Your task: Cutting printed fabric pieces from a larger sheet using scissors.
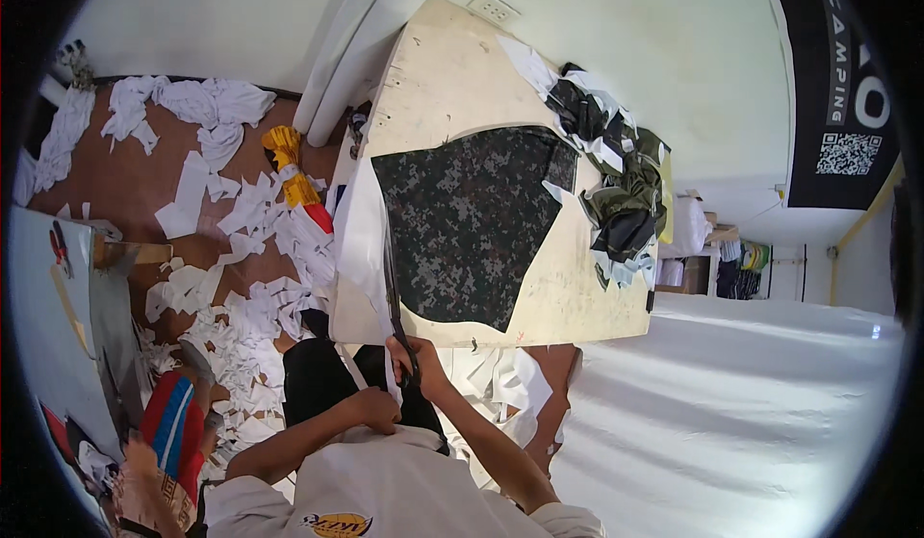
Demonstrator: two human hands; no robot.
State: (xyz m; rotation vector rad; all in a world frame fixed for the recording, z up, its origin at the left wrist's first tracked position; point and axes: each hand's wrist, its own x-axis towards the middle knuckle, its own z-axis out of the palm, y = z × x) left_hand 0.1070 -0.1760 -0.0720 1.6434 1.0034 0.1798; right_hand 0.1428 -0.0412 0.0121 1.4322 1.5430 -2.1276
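Note:
My right hand [416, 365] grips large dark scissors [397, 312], their blades pointing away from me along the left side of a dark camouflage fabric piece [472, 220]. That fabric lies flat on a pale wooden board [443, 76]. A white sheet [359, 240] runs down the board's left edge beside the blades. Below and left of the scissors, my left hand [375, 408] is closed on a narrow white strip [348, 365] at the board's near edge.
Crumpled dark and olive fabric [621, 211] lines the board's right side. White scraps [192, 288] litter the brown floor at left, near a yellow-and-red bundle [289, 167]. A grey table [77, 297] stands far left; a large white-covered surface [731, 413] fills the lower right.

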